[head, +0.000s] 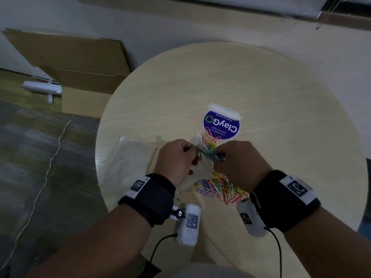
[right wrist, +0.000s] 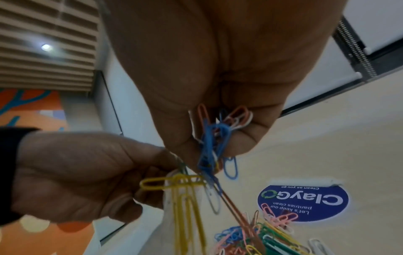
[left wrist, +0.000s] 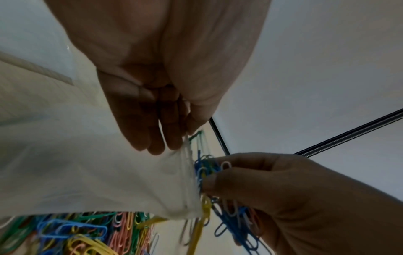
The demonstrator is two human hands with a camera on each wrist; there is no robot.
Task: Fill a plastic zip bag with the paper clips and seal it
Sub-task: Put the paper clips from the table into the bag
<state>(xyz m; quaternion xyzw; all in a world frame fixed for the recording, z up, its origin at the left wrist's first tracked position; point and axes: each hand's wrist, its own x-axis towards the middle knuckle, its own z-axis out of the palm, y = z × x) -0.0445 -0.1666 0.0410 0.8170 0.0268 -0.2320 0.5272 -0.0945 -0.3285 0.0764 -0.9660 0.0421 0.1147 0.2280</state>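
My left hand [head: 176, 157] pinches the rim of a clear plastic zip bag [head: 198, 169] and holds it up above the round table [head: 261, 87]. In the left wrist view the zip bag [left wrist: 98, 172] hangs below the left hand's fingers [left wrist: 157, 138]. My right hand [head: 236, 159] grips a bunch of coloured paper clips [right wrist: 213, 138] right at the bag's mouth; several yellow clips [right wrist: 183, 198] dangle from it. A pile of paper clips [head: 218, 189] lies on the table beneath both hands.
A blue round "ClayGo" sticker [head: 221, 125] is taped to the table beyond the hands. Another clear bag [head: 128, 163] lies flat at the table's left edge. Cardboard boxes [head: 80, 77] and a cable are on the floor to the left.
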